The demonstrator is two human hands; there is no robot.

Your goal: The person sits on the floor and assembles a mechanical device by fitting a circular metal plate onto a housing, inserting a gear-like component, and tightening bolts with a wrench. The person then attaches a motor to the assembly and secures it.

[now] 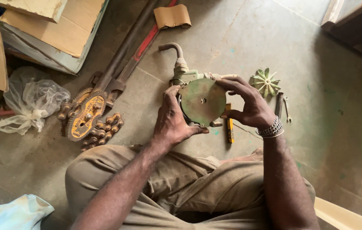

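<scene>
Both hands grip green pump body (201, 101), held above floor (240, 38) over person's lap. Left hand (173, 121) wraps its left side, thumb on round end plate. Right hand (249, 104) clasps right side, fingers curled over top rim; metal bracelet (270, 127) on wrist. Curved pipe (173, 49) sticks out far end. On floor: green fan impeller (266, 81) just right of hands, small spanners (283, 106) near it, chain pipe tool (89, 115) to left, plastic bag (31, 100) farther left.
</scene>
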